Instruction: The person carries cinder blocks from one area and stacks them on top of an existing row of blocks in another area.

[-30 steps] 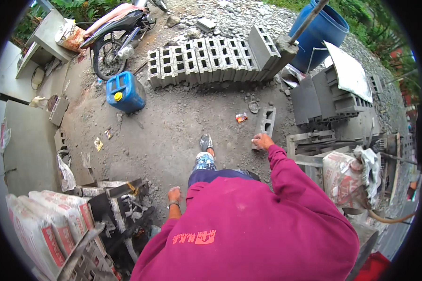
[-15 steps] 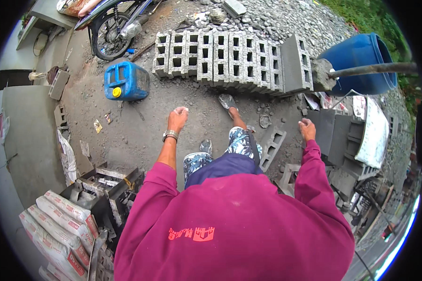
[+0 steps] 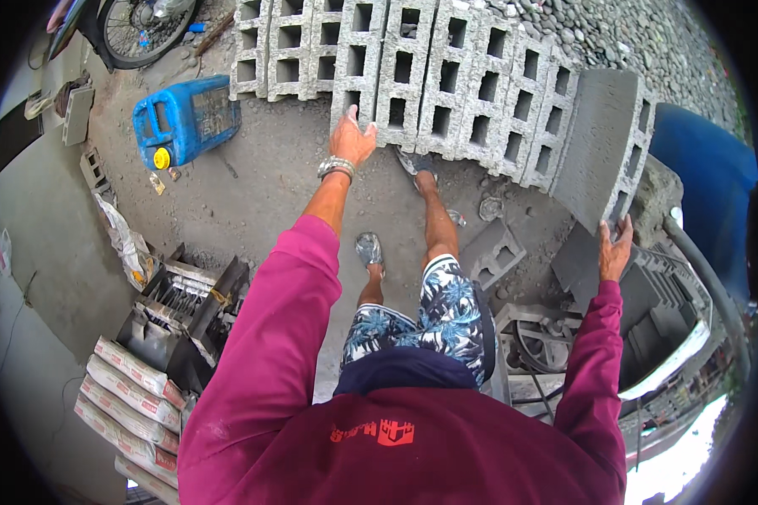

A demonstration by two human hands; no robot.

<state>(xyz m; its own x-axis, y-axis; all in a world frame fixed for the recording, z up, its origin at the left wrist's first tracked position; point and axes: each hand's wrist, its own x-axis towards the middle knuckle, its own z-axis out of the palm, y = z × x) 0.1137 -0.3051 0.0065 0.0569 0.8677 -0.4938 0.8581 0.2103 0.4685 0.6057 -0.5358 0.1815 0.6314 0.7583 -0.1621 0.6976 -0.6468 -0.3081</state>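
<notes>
A row of grey hollow concrete blocks [image 3: 400,80] stands on the ground ahead of me, hole sides facing up. My left hand [image 3: 353,140] is at the near end of one block in the middle of the row, thumb and fingers apart; I cannot tell whether it touches. At the row's right end another concrete block [image 3: 596,139] leans with its broad flat face showing. My right hand [image 3: 616,249] reaches to that block's lower corner, fingers spread and tips beside it. Neither hand has anything in its grasp.
A blue jerrycan [image 3: 185,119] with a yellow cap stands at left. A broken block [image 3: 490,252] lies near my feet. Stacked cement bags [image 3: 135,404] and a metal block mould [image 3: 185,307] are at lower left. A blue drum [image 3: 703,185] and a pole [image 3: 712,282] stand at right, gravel [image 3: 623,34] behind.
I have bent closer to the row, so the blocks look larger. Both hands have moved forward to the blocks, the left to the middle and the right to the right end.
</notes>
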